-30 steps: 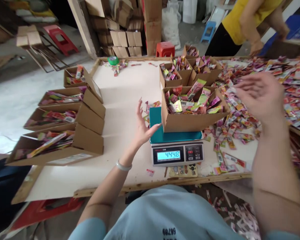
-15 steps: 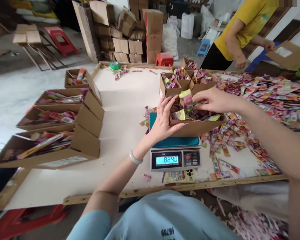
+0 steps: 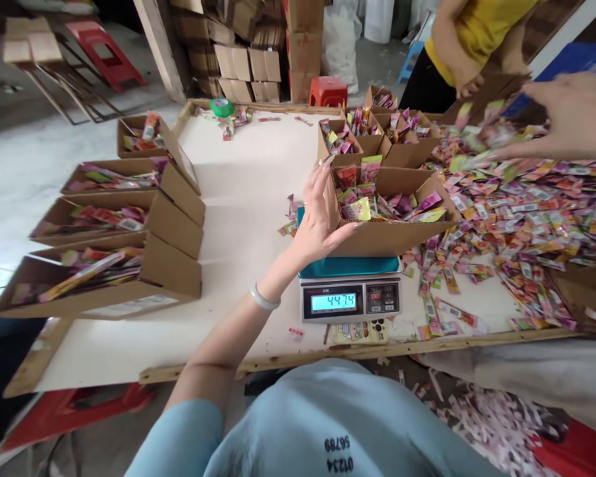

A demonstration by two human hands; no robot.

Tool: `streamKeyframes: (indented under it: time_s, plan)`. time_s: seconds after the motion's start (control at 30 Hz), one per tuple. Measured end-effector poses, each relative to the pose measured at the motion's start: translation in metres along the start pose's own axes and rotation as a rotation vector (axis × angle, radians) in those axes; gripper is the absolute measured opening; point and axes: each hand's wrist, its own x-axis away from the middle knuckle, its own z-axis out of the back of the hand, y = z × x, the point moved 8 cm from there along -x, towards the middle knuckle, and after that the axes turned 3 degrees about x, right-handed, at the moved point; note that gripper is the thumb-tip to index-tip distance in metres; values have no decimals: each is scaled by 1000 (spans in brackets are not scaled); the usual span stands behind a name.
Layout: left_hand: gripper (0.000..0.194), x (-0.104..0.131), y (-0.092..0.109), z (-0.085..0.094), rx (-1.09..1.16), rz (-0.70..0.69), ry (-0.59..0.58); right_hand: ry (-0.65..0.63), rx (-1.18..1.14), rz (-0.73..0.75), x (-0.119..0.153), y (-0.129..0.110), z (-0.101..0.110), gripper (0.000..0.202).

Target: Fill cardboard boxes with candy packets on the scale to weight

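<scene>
My left hand [image 3: 315, 218] lies against the left end of an open cardboard box [image 3: 392, 237], fingers stretched out and thumb along the front rim. Small colourful candy packets [image 3: 402, 203] fill part of that box. It rests on the blue-green pan of a digital scale [image 3: 350, 299], whose display reads 447.4. Far to the right, my right hand [image 3: 571, 119] is spread open over a large heap of packets [image 3: 541, 212]. Several blurred packets [image 3: 491, 129] are in the air by its fingertips, apart from the palm.
Filled boxes stand in a row at left [image 3: 173, 265] and in a cluster [image 3: 340, 156] behind the scale. Green tape [image 3: 221, 107] lies at the far edge. A phone-like yellow object [image 3: 360, 331] is below the scale. A co-worker in yellow [image 3: 491, 33] handles cardboard beyond the heap.
My right hand has moved from inside the box to above the heap at right, letting packets go. The scale reading fell from about 824 to 447.4. My left hand stays at the box.
</scene>
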Motion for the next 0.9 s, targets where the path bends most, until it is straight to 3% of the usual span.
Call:
streamKeyframes:
  time_s: [0.07, 0.17, 0.27, 0.33, 0.4, 0.53, 0.67, 0.8, 0.9]
  plan:
    - [105, -3, 2, -5, -7, -14, -24, -122, 189, 26, 7, -33, -39, 61]
    - [104, -5, 7, -12, -20, -58, -38, -397, 221, 207, 18, -97, -123, 50]
    - [102, -4, 7, -15, -56, -55, -36, -470, 207, 342, 17, -130, -174, 39]
    - [102, -2, 6, -14, -73, -39, -37, -502, 83, 466, 16, -137, -181, 30]
    - [102, -1, 5, -13, -73, -33, -39, -503, -24, 559, 15, -134, -171, 31]
    - [101, -1, 5, -13, -52, -44, -37, -467, -15, 498, 10, -115, -154, 39]
    - [100, -2, 3, -19, -51, -29, -63, -515, 44, 338, 12, -113, -181, 44]
    - [102, -1, 7, -19, -54, -64, -42, -539, -112, 438, 18, -139, -194, 37]
    - [103, 0, 10, -16, -61, -77, -23, -507, -141, 490, 17, -141, -180, 29]
